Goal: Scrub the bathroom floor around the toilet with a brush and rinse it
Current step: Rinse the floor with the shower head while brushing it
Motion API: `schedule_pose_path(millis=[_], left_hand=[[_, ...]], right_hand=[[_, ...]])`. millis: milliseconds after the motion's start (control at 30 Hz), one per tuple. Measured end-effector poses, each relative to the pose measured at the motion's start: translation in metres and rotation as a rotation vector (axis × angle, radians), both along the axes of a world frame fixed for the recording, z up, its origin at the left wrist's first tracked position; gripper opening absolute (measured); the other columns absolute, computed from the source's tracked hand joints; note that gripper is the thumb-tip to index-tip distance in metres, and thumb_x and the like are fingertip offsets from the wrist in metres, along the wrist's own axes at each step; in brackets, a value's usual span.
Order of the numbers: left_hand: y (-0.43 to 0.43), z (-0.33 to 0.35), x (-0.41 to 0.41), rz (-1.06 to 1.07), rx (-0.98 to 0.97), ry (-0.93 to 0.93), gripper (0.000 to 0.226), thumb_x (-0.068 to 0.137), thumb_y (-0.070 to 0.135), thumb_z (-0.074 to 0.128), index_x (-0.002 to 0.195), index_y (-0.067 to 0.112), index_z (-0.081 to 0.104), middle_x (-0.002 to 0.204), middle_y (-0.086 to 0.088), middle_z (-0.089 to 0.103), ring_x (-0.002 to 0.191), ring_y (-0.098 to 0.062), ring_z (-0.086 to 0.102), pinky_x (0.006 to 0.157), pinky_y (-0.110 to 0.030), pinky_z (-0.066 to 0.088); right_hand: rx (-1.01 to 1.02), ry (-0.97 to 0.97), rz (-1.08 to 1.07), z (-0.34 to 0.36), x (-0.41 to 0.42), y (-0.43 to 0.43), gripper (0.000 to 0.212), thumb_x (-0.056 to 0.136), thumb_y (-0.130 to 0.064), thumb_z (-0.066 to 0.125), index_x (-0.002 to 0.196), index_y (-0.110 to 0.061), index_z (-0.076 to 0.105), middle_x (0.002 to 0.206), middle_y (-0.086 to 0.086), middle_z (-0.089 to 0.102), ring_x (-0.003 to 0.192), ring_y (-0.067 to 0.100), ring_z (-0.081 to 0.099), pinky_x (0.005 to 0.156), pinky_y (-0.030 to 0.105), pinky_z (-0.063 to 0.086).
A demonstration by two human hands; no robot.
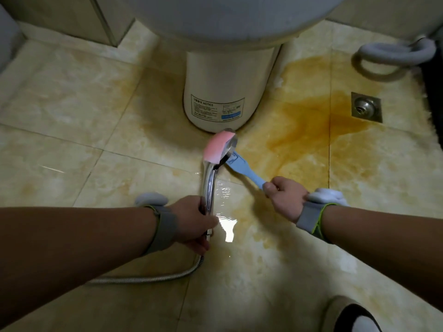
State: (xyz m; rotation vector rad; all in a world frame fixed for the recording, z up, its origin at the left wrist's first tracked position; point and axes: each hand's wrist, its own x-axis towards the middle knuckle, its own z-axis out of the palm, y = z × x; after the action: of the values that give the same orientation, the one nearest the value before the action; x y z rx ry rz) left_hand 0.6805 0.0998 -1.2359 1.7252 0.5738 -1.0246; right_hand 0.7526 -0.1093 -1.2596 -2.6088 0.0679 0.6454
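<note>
Gripping the shower head (209,183) by its chrome handle in a curled left hand (191,224), clenching the blue brush (249,174) in the right hand (285,197) — crossed at centre frame, just short of the toilet base (223,87) lower edge. Open tiled floor (72,104) either side; drain (366,107) upper right.

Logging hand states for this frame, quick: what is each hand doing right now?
Left hand: closed, grip curled round the handle of the shower head.
Right hand: closed, grip curled round the handle of the brush.

Head-worn, downward, perhaps crouched, close over floor (72,104)
</note>
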Motion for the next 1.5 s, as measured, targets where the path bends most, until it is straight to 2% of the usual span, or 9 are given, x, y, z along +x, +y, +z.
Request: schedule_pose_path(millis=[200,433,533,733,967,1100,1267,1367,1500], left_hand=[[-0.012,0.004,0.014,-0.006,0.052,-0.047,0.022,0.097,0.023,0.058,0.109,0.004,0.054,0.095,-0.02,0.071,0.065,-0.028,0.07,0.064,-0.041,0.062],[-0.025,0.012,0.04,0.022,0.136,-0.087,0.02,0.097,0.025,0.057,0.103,0.005,0.056,0.088,-0.016,0.073,0.057,-0.021,0.068,0.052,-0.028,0.055],[-0.036,0.016,0.052,0.016,0.173,-0.1,0.019,0.097,0.022,0.055,0.1,0.003,0.058,0.086,-0.016,0.072,0.051,-0.02,0.064,0.048,-0.027,0.054],[-0.066,0.011,0.071,-0.057,0.187,-0.107,0.022,0.097,0.023,0.056,0.101,0.002,0.056,0.081,-0.012,0.07,0.049,-0.02,0.063,0.049,-0.028,0.053],[-0.083,0.009,0.077,-0.006,0.152,-0.124,0.02,0.098,0.022,0.055,0.098,0.002,0.056,0.08,-0.012,0.069,0.051,-0.022,0.06,0.047,-0.027,0.052],[-0.077,0.011,0.07,0.01,0.14,-0.123,0.02,0.098,0.023,0.055,0.094,0.004,0.059,0.081,-0.012,0.07,0.05,-0.019,0.059,0.044,-0.024,0.049],[-0.067,0.012,0.071,-0.02,0.16,-0.137,0.022,0.097,0.024,0.055,0.091,0.004,0.061,0.089,-0.018,0.073,0.052,-0.019,0.061,0.045,-0.024,0.05],[-0.063,0.009,0.065,-0.038,0.157,-0.127,0.021,0.098,0.023,0.055,0.098,0.003,0.059,0.083,-0.012,0.072,0.052,-0.019,0.063,0.046,-0.024,0.05],[-0.06,0.006,0.056,-0.053,0.153,-0.113,0.021,0.097,0.023,0.055,0.099,0.002,0.058,0.078,-0.01,0.071,0.049,-0.018,0.063,0.048,-0.027,0.053]], right_hand=[[-0.134,-0.15,-0.222,-0.001,0.034,-0.034,0.033,0.099,-0.022,0.037,0.101,0.004,0.059,0.101,0.028,0.063,0.087,0.04,0.054,0.066,0.031,0.028],[0.021,-0.047,0.156,0.002,0.045,-0.027,0.026,0.095,-0.033,0.044,0.079,-0.015,0.054,0.077,0.008,0.054,0.08,0.03,0.053,0.067,0.031,0.036],[-0.047,-0.017,0.101,0.004,0.06,-0.041,0.026,0.097,-0.027,0.041,0.074,-0.016,0.049,0.084,0.012,0.056,0.082,0.028,0.051,0.066,0.026,0.028],[-0.101,0.031,-0.194,0.018,0.099,-0.081,0.033,0.097,-0.012,0.037,0.122,0.005,0.052,0.125,0.024,0.055,0.117,0.038,0.052,0.074,0.028,0.028],[0.072,-0.028,0.074,0.003,0.068,-0.048,0.028,0.095,-0.032,0.045,0.09,-0.01,0.06,0.083,0.011,0.058,0.081,0.028,0.054,0.069,0.03,0.037],[-0.006,0.052,0.08,0.005,0.082,-0.061,0.027,0.098,-0.02,0.041,0.088,-0.001,0.058,0.094,0.023,0.061,0.098,0.03,0.059,0.074,0.028,0.042],[-0.126,0.066,-0.136,0.028,0.113,-0.081,0.029,0.099,-0.01,0.035,0.071,-0.004,0.039,0.101,0.024,0.048,0.097,0.027,0.048,0.058,0.029,0.031],[-0.08,-0.105,-0.173,0.014,0.098,-0.065,0.028,0.099,-0.015,0.039,0.092,0.004,0.059,0.115,0.029,0.059,0.11,0.037,0.057,0.073,0.032,0.033],[0.055,-0.056,0.06,-0.003,0.061,-0.04,0.03,0.095,-0.029,0.047,0.095,-0.005,0.065,0.084,0.015,0.059,0.087,0.03,0.058,0.068,0.032,0.036]])
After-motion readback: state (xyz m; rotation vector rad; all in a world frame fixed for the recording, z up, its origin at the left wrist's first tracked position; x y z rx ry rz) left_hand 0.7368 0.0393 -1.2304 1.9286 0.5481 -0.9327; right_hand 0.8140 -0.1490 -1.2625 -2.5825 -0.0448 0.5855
